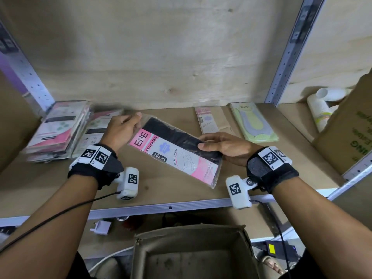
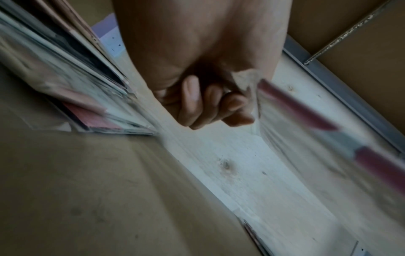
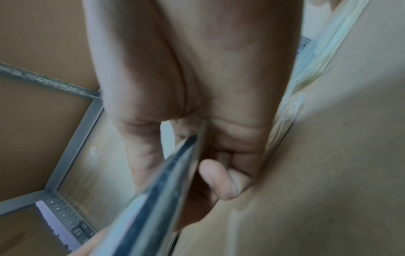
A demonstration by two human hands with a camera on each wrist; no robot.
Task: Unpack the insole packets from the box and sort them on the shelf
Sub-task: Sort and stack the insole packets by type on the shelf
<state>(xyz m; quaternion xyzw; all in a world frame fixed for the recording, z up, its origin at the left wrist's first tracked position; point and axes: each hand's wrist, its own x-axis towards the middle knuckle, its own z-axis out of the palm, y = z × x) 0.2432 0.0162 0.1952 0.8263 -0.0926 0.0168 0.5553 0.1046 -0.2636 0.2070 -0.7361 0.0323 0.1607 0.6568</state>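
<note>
Above the shelf (image 1: 261, 190), near its front edge and about mid-width, a packet (image 1: 177, 152) hangs slantwise between both hands. It is a flat clear sleeve with a pink printed card and a dark fabric inside. By its look it is light and thin, stiff enough along the card to hold its plane but likely to bow if held by one corner, and the glossy film may slip under a loose pinch. Holding it by opposite edges, as now, seems the safest grasp.

The left hand (image 1: 120, 129) pinches the far left corner, fingers curled, thumb on top. The right hand (image 1: 223, 148) grips the right edge, thumb over the face and fingers curled beneath, as the right wrist view confirms.

On the shelf, a stack (image 1: 54, 131) of similar packets lies at far left, a pale packet (image 1: 207, 121) and a green packet (image 1: 254, 123) at far right. The box (image 1: 193, 256) stands open below, near the person.
</note>
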